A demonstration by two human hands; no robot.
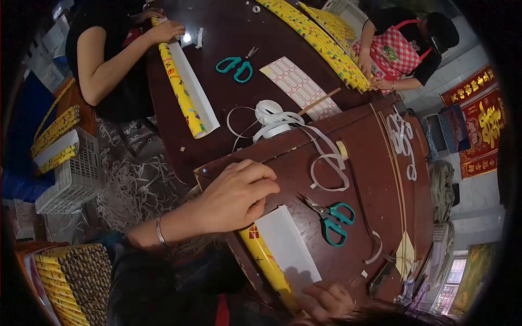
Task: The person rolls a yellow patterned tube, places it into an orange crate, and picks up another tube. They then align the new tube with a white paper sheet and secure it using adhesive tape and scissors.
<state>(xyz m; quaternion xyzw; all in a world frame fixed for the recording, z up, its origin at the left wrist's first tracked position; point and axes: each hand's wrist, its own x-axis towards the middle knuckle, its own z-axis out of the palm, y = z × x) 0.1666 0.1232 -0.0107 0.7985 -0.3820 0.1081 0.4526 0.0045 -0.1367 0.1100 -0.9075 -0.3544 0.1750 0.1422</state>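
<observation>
A yellow printed roll [266, 259] with a white sheet flap [288, 244] lies along the near edge of the brown table. My left hand [239, 195], with a bracelet at its wrist, is over the roll's upper end; its fingers are bent, with a gap to the thumb and nothing visible between them. Down at the lower end of the roll and flap, my right hand [328, 300] is dark and blurred, and its grip cannot be made out. Teal-handled scissors [334, 221] lie right of the flap, blades partly apart.
White strap coils [272, 117], a label sheet [299, 87] and more teal scissors [236, 66] lie farther off. One person's hand [166, 31] touches another yellow roll [182, 87]; a person in a checked apron [389, 51] handles long yellow rolls [321, 43]. Stacked rolls [73, 277] stand lower left.
</observation>
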